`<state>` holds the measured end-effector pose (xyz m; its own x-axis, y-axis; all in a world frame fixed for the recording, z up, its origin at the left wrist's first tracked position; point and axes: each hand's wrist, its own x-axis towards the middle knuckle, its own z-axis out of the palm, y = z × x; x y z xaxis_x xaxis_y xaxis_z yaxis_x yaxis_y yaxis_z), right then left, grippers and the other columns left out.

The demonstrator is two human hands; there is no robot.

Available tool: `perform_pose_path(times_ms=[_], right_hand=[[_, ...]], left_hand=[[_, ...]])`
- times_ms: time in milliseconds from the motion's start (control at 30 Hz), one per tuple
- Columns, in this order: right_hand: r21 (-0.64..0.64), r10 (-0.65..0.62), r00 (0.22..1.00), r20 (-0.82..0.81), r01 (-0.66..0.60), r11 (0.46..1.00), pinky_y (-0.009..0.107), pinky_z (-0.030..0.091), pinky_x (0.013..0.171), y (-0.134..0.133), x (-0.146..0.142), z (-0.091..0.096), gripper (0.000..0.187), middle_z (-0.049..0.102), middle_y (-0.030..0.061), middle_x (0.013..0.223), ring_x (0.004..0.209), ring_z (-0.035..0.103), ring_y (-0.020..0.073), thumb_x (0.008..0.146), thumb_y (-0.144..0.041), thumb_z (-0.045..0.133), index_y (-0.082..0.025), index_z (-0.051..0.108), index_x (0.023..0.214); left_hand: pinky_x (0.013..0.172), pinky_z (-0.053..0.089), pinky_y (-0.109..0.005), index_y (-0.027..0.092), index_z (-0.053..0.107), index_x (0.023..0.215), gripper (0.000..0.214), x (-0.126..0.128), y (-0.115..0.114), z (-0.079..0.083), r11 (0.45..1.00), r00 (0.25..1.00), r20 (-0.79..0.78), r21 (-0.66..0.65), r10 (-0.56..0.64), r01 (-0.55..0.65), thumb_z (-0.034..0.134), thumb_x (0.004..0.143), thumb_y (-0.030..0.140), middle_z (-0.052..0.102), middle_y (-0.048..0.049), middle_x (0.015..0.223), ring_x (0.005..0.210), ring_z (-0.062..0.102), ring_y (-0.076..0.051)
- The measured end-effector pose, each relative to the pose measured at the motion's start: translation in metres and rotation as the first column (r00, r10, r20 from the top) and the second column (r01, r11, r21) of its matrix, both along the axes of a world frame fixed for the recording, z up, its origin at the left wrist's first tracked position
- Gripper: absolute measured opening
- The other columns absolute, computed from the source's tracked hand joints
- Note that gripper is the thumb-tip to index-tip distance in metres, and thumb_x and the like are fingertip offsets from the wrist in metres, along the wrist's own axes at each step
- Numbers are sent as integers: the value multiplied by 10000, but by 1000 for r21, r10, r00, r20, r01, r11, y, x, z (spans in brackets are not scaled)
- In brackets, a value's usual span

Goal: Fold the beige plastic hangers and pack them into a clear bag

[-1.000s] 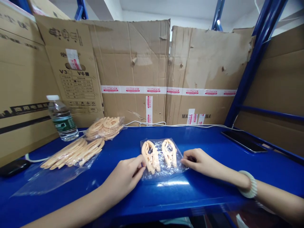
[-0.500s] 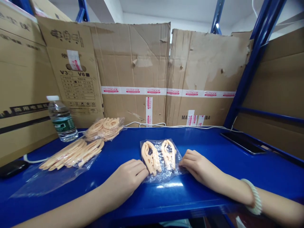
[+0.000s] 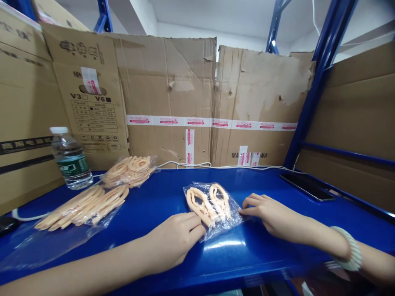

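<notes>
A clear plastic bag [image 3: 197, 191] lies in front of me on the blue tabletop, tilted, with flat cream-coloured looped pieces [image 3: 220, 199] in two groups inside. My left hand [image 3: 177, 236] has its fingers curled closed on the lower left edge of that bag; the fingertips are partly hidden. At the right edge, my right hand [image 3: 271, 213] rests with fingers stretched and slightly apart, one fingertip touching the plastic. A pale beaded bracelet [image 3: 347, 248] circles the right wrist.
Two more bags of cream pieces, a nearer one [image 3: 83, 205] and a farther one [image 3: 131, 170], lie at left beside a water bottle [image 3: 72, 162]. A dark phone-like slab [image 3: 305, 187] lies at right. White cable [image 3: 197, 165] runs along cardboard panels [image 3: 166, 90]. Blue posts [image 3: 324, 74] frame the table.
The bag between my hands has turned askew, its lower end swinging right. My left hand moved right with it. My right hand shifted slightly right and its fingers spread. The view shifted somewhat.
</notes>
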<state>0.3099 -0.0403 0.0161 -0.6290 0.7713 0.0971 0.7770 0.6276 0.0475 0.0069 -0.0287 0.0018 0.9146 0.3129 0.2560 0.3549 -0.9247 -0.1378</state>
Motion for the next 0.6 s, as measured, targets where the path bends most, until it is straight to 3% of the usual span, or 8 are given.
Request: perform_pose_path(times_ms=[67, 167, 267, 400, 533, 600], right_hand=[[-26, -16, 999, -40, 15, 1000, 321, 383, 840, -2, 3, 3, 449, 596, 59, 1012, 910, 530, 185, 809, -3, 416, -243, 639, 1116], [-34, -28, 995, -100, 25, 999, 315, 395, 798, -4, 0, 3, 238, 588, 61, 992, 876, 529, 189, 910, -229, 491, -234, 655, 1082], [22, 29, 996, -85, -28, 999, 318, 379, 800, 0, -1, -1, 227, 587, 55, 907, 833, 517, 180, 935, -302, 482, -221, 674, 1025], [161, 74, 993, 96, -89, 983, 329, 341, 756, 15, 5, -3, 282, 582, 47, 814, 793, 487, 182, 967, -261, 405, -221, 679, 916], [281, 105, 954, 280, -186, 941, 321, 324, 708, 53, 20, 0, 230, 600, 59, 825, 791, 490, 189, 953, -248, 438, -220, 660, 1005], [308, 114, 918, 381, -242, 920, 313, 328, 687, 79, 30, 3, 248, 607, 58, 846, 793, 506, 189, 939, -205, 459, -244, 622, 1121]], left_hand=[[717, 503, -322, 143, 600, 975, 288, 2, 4, 2, 999, 1000, 5, -40, -6, 7, 399, 805, 26, 640, -79, 918, 794, 590, -209], [741, 501, -314, 169, 593, 1027, 319, -2, 7, 5, 996, 999, 13, -81, -34, 35, 411, 806, 30, 643, -65, 929, 815, 597, -198], [757, 493, -323, 175, 587, 1061, 322, -11, 6, 7, 996, 998, 0, -66, -58, 58, 431, 809, 49, 648, -75, 939, 842, 598, -206], [795, 477, -325, 169, 570, 1115, 355, -11, 4, 7, 993, 995, 1, -75, -96, 96, 441, 804, 55, 651, -84, 996, 890, 592, -207], [950, 401, -384, 143, 550, 1154, 359, 18, 0, 5, 984, 984, 38, -33, -175, 176, 473, 804, 120, 652, -100, 1055, 986, 568, -227], [919, 407, -408, 136, 578, 1098, 295, 44, 0, 6, 984, 984, 12, 20, -176, 176, 494, 825, 211, 673, -108, 984, 967, 567, -255]])
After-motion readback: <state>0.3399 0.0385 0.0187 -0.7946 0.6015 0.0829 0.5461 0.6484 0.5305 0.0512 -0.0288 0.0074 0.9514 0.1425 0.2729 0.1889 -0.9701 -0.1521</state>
